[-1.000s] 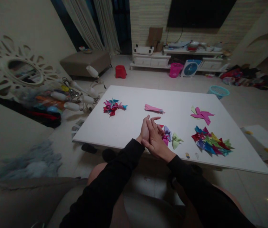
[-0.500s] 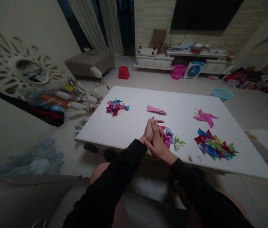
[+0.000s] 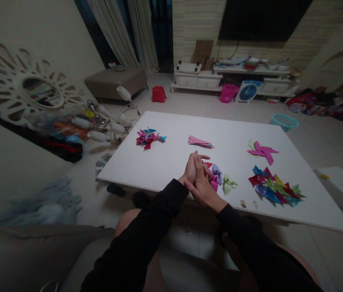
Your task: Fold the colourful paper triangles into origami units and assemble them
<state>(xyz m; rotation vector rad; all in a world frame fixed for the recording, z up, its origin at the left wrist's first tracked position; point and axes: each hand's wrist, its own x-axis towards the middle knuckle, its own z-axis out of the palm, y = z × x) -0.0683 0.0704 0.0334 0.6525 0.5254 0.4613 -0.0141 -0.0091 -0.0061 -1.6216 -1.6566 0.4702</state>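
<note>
My left hand (image 3: 190,169) and my right hand (image 3: 204,190) are clasped together above the near edge of the white table (image 3: 156,166). The right fingers lie across the left palm, and some left fingertips poke out to the right. No object shows between them. Just right of the hands, partly covered by them, sit a magenta folded paper piece (image 3: 214,183), a lilac one (image 3: 217,172) and a red one. A light green folded paper piece (image 3: 228,183) lies beside these. Beyond the hands rests a stack of narrow pink folded paper (image 3: 200,142).
A pile of folded paper pieces (image 3: 148,138) is at the table's left, and a many-coloured cluster (image 3: 275,185) at its right. Pink and green strips (image 3: 262,151) lie behind that cluster. Two small items (image 3: 243,203) sit near the front edge. A blue basket (image 3: 284,120) stands beyond the table.
The hands keep the same clasp and place. The whole view has shifted very slightly; the paper pieces lie as before.
</note>
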